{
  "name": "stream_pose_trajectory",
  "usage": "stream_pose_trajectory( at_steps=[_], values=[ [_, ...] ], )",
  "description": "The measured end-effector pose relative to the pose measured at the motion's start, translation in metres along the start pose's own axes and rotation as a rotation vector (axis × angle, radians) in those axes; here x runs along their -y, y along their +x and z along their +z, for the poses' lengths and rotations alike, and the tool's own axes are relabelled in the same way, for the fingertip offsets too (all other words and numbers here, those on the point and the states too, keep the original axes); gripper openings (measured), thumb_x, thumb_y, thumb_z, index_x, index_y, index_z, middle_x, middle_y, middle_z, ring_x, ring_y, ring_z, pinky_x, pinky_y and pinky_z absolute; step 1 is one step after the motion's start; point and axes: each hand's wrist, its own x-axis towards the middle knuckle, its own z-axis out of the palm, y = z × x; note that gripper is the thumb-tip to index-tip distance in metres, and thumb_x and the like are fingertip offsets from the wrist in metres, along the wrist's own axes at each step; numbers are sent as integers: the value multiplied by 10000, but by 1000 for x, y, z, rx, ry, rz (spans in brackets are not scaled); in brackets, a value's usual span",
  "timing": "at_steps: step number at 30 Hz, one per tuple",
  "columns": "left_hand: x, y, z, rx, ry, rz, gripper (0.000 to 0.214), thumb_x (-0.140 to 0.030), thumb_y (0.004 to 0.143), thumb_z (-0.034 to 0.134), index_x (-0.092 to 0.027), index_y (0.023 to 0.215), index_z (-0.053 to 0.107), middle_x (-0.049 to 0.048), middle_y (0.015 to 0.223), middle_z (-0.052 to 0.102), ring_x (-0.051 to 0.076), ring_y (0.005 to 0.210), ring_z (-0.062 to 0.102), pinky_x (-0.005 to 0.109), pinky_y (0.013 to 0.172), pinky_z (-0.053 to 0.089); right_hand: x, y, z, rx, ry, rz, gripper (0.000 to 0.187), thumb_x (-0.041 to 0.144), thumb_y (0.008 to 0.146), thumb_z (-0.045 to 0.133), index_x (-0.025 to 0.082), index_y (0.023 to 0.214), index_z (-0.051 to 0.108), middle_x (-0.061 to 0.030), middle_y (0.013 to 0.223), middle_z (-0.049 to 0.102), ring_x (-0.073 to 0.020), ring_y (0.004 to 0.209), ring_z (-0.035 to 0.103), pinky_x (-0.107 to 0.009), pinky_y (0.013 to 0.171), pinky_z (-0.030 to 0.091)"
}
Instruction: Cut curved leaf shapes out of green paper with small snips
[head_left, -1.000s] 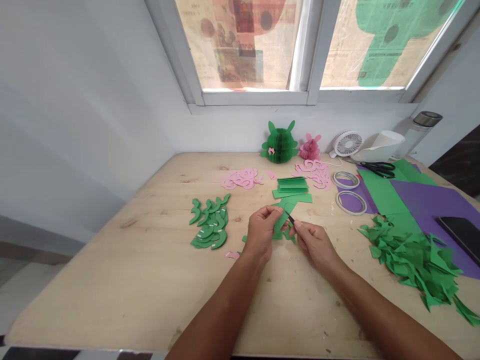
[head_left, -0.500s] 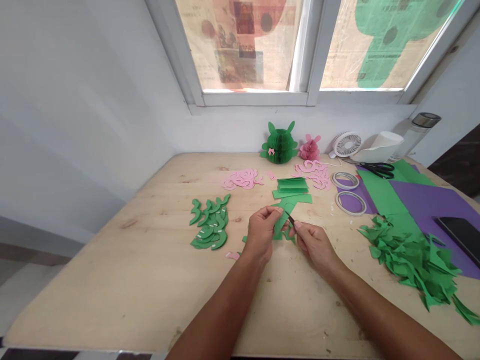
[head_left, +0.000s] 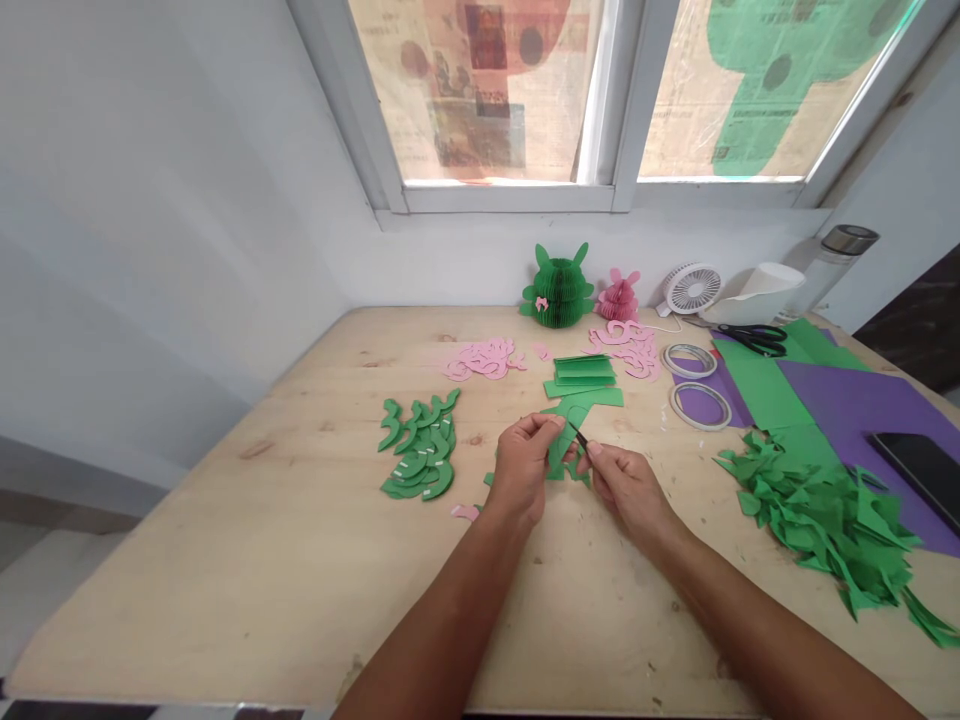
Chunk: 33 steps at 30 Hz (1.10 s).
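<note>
My left hand (head_left: pixel 526 455) is closed in a pinch, its thumb and finger on a green paper piece (head_left: pixel 577 416) with a rounded edge. Green paper behind makes the piece's full outline hard to tell. In the fingers of my right hand (head_left: pixel 628 487) are dark, thin tweezers (head_left: pixel 579 436), their point close to my left fingertips. Under both hands lie more green paper strips (head_left: pixel 561 455), partly hidden. Left of my hands is a pile of curved green paper pieces (head_left: pixel 424 460), several with small white patches. A pink paper piece (head_left: pixel 465 512) lies beside my left wrist.
Behind my hands are folded green paper (head_left: pixel 583 371), pink cutouts (head_left: pixel 486 358) and a green honeycomb paper figure (head_left: pixel 559 293). To the right lie tape rolls (head_left: pixel 700 406), black scissors (head_left: pixel 754 338), green scraps (head_left: pixel 832 530), purple sheets (head_left: pixel 847 400) and a phone (head_left: pixel 919 475).
</note>
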Motion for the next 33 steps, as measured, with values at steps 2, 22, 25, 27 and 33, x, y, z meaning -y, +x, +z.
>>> stream_pose_trajectory(
  at_steps=[2,22,25,27,33],
  values=[
    [0,0,0,1,1,1,155,-234,598,686,-144,619,562,-15,495,553,105,458,516,236,495,404,0,0,-1,17,-1,-3,449,579,771,502,152,648,568,90,391,250,-67,373,175,-224,387,105],
    [-1,-1,0,-8,-6,7,154,-223,596,683,-142,619,554,-18,490,553,105,449,519,234,495,402,-2,1,-3,-9,-74,-27,445,555,793,485,146,637,562,85,417,250,-65,396,178,-225,398,114],
    [-1,-1,0,-13,-8,10,160,-229,593,687,-139,618,557,-16,498,557,105,450,521,238,500,405,-2,1,-2,-11,-77,-22,445,556,793,484,143,650,570,83,417,266,-66,395,190,-226,399,121],
    [0,-1,0,-8,-6,14,169,-241,593,691,-139,617,557,-15,500,556,104,449,518,237,495,400,-2,1,-2,0,-55,-9,447,562,790,483,144,656,570,87,412,256,-67,391,184,-228,399,116],
    [1,-1,0,0,2,24,181,-258,595,692,-142,621,555,-12,494,548,105,453,508,238,490,390,-2,2,-2,-7,-43,-13,458,572,783,484,142,652,569,87,407,263,-70,390,189,-233,402,116]
  ],
)
